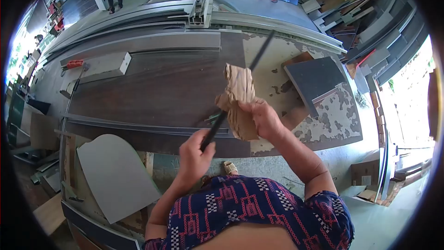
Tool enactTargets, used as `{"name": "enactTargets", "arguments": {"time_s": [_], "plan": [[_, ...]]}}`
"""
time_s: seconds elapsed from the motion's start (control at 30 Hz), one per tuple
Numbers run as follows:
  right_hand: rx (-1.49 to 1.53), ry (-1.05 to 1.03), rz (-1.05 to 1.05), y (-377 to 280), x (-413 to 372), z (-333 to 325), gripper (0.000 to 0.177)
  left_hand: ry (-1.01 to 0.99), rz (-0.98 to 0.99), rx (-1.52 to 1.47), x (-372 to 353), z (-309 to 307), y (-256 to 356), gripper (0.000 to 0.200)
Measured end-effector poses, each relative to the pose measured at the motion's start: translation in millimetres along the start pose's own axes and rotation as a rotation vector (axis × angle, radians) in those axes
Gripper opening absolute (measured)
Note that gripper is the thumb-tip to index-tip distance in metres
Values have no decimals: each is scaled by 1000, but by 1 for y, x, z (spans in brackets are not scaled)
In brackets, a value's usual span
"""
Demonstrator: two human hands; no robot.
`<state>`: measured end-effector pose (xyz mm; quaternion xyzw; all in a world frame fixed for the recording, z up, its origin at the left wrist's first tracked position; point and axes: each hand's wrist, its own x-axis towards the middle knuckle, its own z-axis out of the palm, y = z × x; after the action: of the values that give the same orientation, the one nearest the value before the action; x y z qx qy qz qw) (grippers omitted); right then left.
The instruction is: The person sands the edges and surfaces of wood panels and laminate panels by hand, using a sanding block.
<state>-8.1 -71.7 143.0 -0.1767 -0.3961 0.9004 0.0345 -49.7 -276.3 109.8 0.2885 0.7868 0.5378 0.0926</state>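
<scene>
My left hand is wrapped round the lower end of a long dark strip, which slants up and to the right across the workbench. A crumpled piece of brown paper lies against the strip's middle and covers part of it. My right hand grips this paper at its right side, fingers closed on it. Whether those fingers also press on the strip behind the paper cannot be seen. Both hands are above the near part of the workbench, in front of my body.
Dark grey boards lie on the bench's right. At its left is a white block with a red-handled tool. A pale rounded panel lies at lower left. Long metal profiles run behind. Two people stand in the background.
</scene>
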Motion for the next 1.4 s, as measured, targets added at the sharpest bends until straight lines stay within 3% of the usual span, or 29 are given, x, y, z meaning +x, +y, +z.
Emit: {"name": "enactTargets", "arguments": {"time_s": [0.1, 0.2, 0.23, 0.33, 0.37, 0.47, 0.53, 0.6, 0.7, 0.77, 0.83, 0.9, 0.97, 1.03, 1.1, 1.17, 1.23, 1.27, 1.3, 1.37, 1.4], "plan": [[-44, 84, -97, -7, 0, -29, 23, -107, 134, 11, 16, 27, 9, 30], [-99, 303, -274, -47, -5, -64, 25, -164, 238, 18, 25, 34, 23, 33], [-112, 372, -326, -65, -3, -84, 27, -180, 289, 0, 27, 32, 24, 40], [-268, 529, -499, -118, -3, -171, 30, -384, 177, -238, 28, -4, 40, 41], [-325, 574, -505, -137, -4, -202, 31, -444, 262, -298, 30, -24, 49, 36], [-367, 718, -442, -174, -5, -279, 32, -570, 552, -979, 8, -68, 94, 23], [-384, 687, -394, -188, -9, -323, 31, -911, 946, -1039, 17, -100, 124, 28], [-394, 637, -328, -194, -13, -350, 29, -1050, 1125, -1036, 6, -121, 149, 32], [-516, 745, -133, -203, -29, -329, 27, -958, 1067, -1043, -20, -138, 180, 23], [-647, 752, 94, -215, -26, -349, 31, -962, 1051, -1051, -29, -139, 183, 19], [-734, 540, -48, -217, -30, -374, 36, -1012, 1051, -1050, -37, -134, 182, 17], [-946, 561, 143, -243, -27, -417, 36, -906, 1020, -1115, -49, -122, 177, 17], [-961, 654, 274, -260, -28, -411, 30, -889, 1033, -1055, -48, -116, 167, 18], [-1072, 725, 123, -271, -20, -408, 29, -953, 1075, -859, -40, -117, 152, 18], [-1129, 714, -43, -277, -5, -376, 29, -700, 836, -608, -46, -120, 128, 21], [-1142, 607, -204, -262, 8, -291, 30, -417, 570, -375, -59, -124, 97, 36], [-1099, 421, -302, -248, 43, -240, 25, 38, 204, -271, -83, -134, 59, 38], [-1046, 346, -375, -240, 65, -229, 24, 344, 67, -434, -96, -136, 38, 40], [-1012, 256, -366, -220, 78, -195, 25, 651, -68, -592, -109, -135, 13, 42], [-932, 87, -354, -158, 91, -91, 31, 1049, -91, -483, -149, -146, -48, 45], [-1022, -160, -213, -139, 104, -67, 37, 1148, -209, -271, -169, -152, -62, 48]]}}
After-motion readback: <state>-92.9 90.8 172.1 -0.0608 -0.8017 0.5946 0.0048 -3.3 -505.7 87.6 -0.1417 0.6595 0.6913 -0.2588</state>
